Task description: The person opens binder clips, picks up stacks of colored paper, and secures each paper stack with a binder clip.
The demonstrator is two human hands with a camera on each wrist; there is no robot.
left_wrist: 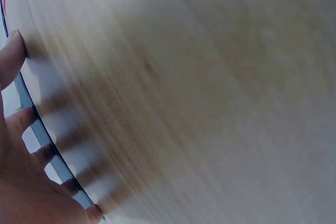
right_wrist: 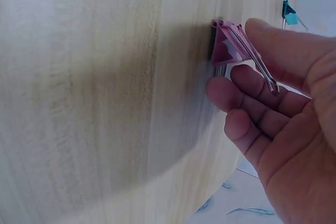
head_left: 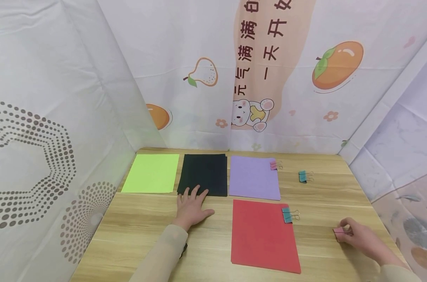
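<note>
My left hand (head_left: 191, 207) lies with fingers spread, its fingertips on the near edge of a stack of black paper (head_left: 203, 174). In the left wrist view, the fingertips touch the dark sheets' edge. At the right side of the table my right hand (head_left: 359, 237) pinches a pink binder clip (right_wrist: 228, 45) between thumb and fingers, close to the wood. A red paper stack (head_left: 263, 235) lies between the hands, with a teal binder clip (head_left: 287, 215) on its right edge. Behind it, a purple paper stack (head_left: 254, 177) carries another pink binder clip (head_left: 274, 165) at its upper right corner.
Yellow-green paper (head_left: 151, 173) lies at the table's back left, beside the black stack. A loose teal binder clip (head_left: 303, 176) sits at the back right. Printed curtains (head_left: 185, 35) hang behind and along the sides of the wooden table (head_left: 129, 231).
</note>
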